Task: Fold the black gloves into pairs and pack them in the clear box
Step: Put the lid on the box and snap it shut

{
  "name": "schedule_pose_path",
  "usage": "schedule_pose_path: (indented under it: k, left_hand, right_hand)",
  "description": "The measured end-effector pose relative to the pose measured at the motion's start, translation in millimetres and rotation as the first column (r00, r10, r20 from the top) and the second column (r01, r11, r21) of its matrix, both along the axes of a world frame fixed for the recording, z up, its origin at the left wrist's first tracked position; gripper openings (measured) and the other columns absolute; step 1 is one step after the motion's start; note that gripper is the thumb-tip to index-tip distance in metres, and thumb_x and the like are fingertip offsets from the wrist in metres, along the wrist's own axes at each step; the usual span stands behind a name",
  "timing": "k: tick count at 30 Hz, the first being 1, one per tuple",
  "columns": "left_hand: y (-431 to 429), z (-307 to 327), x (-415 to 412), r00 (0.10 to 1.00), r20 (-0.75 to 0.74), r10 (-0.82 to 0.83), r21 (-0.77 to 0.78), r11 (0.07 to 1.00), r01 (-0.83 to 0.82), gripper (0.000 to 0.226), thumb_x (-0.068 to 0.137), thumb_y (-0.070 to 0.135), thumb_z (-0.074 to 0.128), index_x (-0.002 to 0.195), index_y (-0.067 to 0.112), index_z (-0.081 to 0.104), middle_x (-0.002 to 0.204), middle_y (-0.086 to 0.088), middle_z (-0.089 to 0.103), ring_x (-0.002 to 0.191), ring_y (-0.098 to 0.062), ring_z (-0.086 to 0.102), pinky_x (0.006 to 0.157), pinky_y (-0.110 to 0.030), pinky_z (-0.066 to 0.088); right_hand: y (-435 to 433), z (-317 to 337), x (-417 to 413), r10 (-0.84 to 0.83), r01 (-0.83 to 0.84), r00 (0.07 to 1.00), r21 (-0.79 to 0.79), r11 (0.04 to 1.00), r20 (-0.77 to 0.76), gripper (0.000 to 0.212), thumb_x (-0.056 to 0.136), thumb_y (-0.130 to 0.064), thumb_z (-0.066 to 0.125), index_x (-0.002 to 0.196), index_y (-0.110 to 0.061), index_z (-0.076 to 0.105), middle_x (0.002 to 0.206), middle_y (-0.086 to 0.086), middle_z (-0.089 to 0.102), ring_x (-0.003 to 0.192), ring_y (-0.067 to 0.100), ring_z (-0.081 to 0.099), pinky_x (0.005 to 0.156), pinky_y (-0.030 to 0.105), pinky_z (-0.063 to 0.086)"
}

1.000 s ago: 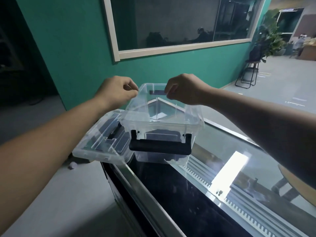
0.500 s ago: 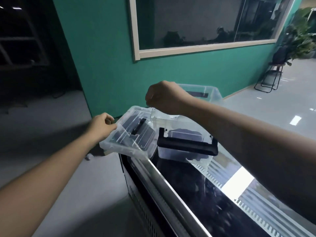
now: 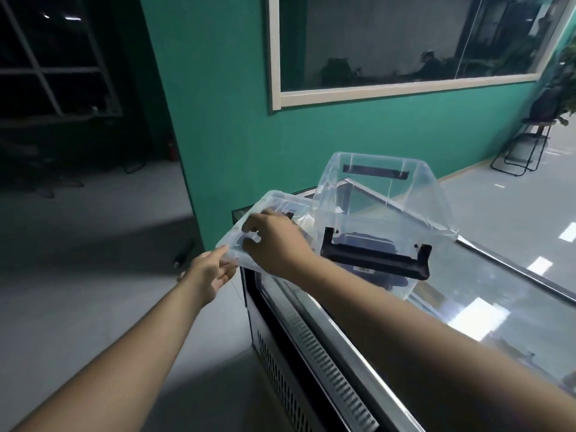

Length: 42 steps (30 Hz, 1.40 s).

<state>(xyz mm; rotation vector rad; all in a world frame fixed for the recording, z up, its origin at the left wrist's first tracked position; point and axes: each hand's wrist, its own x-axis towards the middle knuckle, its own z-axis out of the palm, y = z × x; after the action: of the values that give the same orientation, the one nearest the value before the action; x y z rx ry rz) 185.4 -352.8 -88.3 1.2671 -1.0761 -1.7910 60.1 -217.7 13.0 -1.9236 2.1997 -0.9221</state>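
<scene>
The clear box [image 3: 385,210] stands on a glass-topped cabinet [image 3: 486,310], its black handle [image 3: 375,260] facing me. A dark shape, perhaps gloves, shows dimly through its near wall. The clear lid [image 3: 274,207] lies to the left of the box and overhangs the cabinet's corner. My right hand [image 3: 274,244] rests on top of the lid with its fingers curled over the near left rim. My left hand [image 3: 212,272] touches the lid's lower left corner from below, fingers extended.
A teal wall [image 3: 237,120] with a framed window rises behind the cabinet. Grey floor lies to the left, with a small dark object [image 3: 182,255] on it. A black stool [image 3: 520,151] and a plant stand at the far right.
My right hand has left the box's rim and come down onto the lid. My left hand has shifted to the lid's lower left corner. The view has turned left.
</scene>
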Motion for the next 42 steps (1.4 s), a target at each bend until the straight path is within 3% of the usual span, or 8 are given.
schedule_pose_path:
  k: [7, 16, 18, 20, 24, 29, 33, 42]
  left_hand:
    - [0, 20, 6, 0.998, 0.002, 0.068, 0.013, 0.998, -0.068, 0.018, 0.102, 0.023, 0.076, 0.107, 0.007, 0.070, 0.089, -0.012, 0.074, 0.073, -0.023, 0.071, 0.051, -0.027, 0.062]
    - [-17, 62, 46, 0.987, -0.045, 0.151, -0.046, 0.987, -0.153, 0.012, 0.106, 0.020, 0.067, 0.100, 0.009, 0.069, 0.075, -0.008, 0.075, 0.071, -0.018, 0.061, 0.039, -0.016, 0.051]
    - [-22, 71, 56, 0.984, -0.070, 0.166, -0.063, 0.983, -0.170, 0.012, 0.107, 0.019, 0.065, 0.098, 0.012, 0.069, 0.061, -0.002, 0.077, 0.071, -0.017, 0.061, 0.041, -0.015, 0.052]
    - [-23, 81, 67, 0.978, -0.122, 0.168, -0.061, 0.982, -0.176, 0.010, 0.108, 0.019, 0.063, 0.100, 0.013, 0.067, 0.061, -0.001, 0.078, 0.072, -0.016, 0.062, 0.044, -0.015, 0.055]
    - [-21, 102, 81, 0.967, -0.197, 0.161, -0.082, 0.980, -0.180, 0.009, 0.108, 0.018, 0.061, 0.103, 0.013, 0.066, 0.062, 0.001, 0.078, 0.057, -0.010, 0.070, 0.047, -0.016, 0.058]
    - [-15, 134, 88, 0.955, -0.264, 0.135, -0.185, 0.965, -0.188, 0.013, 0.104, 0.016, 0.056, 0.108, 0.012, 0.068, 0.062, 0.004, 0.077, 0.050, -0.005, 0.072, 0.050, -0.018, 0.060]
    - [0, 161, 71, 0.956, -0.289, 0.049, -0.249, 0.961, -0.124, 0.020, 0.103, 0.019, 0.054, 0.113, 0.015, 0.071, 0.078, 0.002, 0.081, 0.066, -0.007, 0.077, 0.050, -0.017, 0.054]
    - [38, 180, -23, 0.985, 0.047, -0.167, -0.383, 0.907, 0.172, 0.008, 0.105, 0.023, 0.061, 0.104, 0.020, 0.069, 0.097, 0.000, 0.070, 0.075, -0.011, 0.066, 0.059, -0.026, 0.040]
  right_hand:
    - [0, -45, -21, -0.225, 0.223, 0.972, 0.040, 0.974, 0.066, 0.042, 0.101, -0.038, 0.063, 0.139, -0.021, 0.057, 0.152, 0.004, 0.046, 0.139, 0.027, 0.044, 0.118, 0.044, 0.039]
    - [-9, -47, -21, -0.363, 0.319, 0.887, 0.187, 0.929, 0.287, 0.071, 0.108, -0.049, 0.051, 0.165, -0.014, 0.027, 0.179, 0.012, 0.010, 0.165, 0.030, 0.012, 0.133, 0.046, 0.019]
    - [-15, -40, -22, -0.404, 0.348, 0.831, 0.207, 0.914, 0.382, 0.071, 0.106, -0.049, 0.053, 0.161, -0.011, 0.030, 0.172, 0.016, 0.028, 0.157, 0.034, 0.033, 0.124, 0.049, 0.037]
    - [-20, -28, -20, -0.397, 0.334, 0.740, 0.216, 0.918, 0.543, 0.058, 0.102, -0.048, 0.057, 0.144, -0.010, 0.043, 0.143, 0.014, 0.060, 0.124, 0.033, 0.063, 0.090, 0.044, 0.057]
    - [-29, 2, -14, -0.199, 0.198, 0.531, 0.108, 0.974, 0.823, 0.042, 0.101, -0.029, 0.063, 0.133, -0.004, 0.052, 0.122, 0.017, 0.068, 0.089, 0.027, 0.075, 0.061, 0.033, 0.065]
    - [-27, 67, -8, -0.123, 0.224, 0.664, -0.040, 0.974, 0.738, 0.043, 0.105, -0.026, 0.063, 0.139, -0.003, 0.052, 0.104, 0.014, 0.071, 0.069, 0.023, 0.073, 0.067, 0.037, 0.065]
    - [-10, 114, -26, -0.078, 0.192, 0.683, -0.076, 0.978, 0.726, 0.025, 0.105, -0.024, 0.066, 0.110, 0.000, 0.061, 0.101, 0.021, 0.077, 0.054, 0.014, 0.067, 0.055, 0.027, 0.059]
    - [70, 136, -132, -0.249, 0.313, 0.815, -0.037, 0.949, 0.524, 0.029, 0.097, -0.027, 0.073, 0.099, 0.003, 0.071, 0.071, 0.011, 0.063, 0.054, 0.018, 0.054, 0.057, 0.031, 0.050]
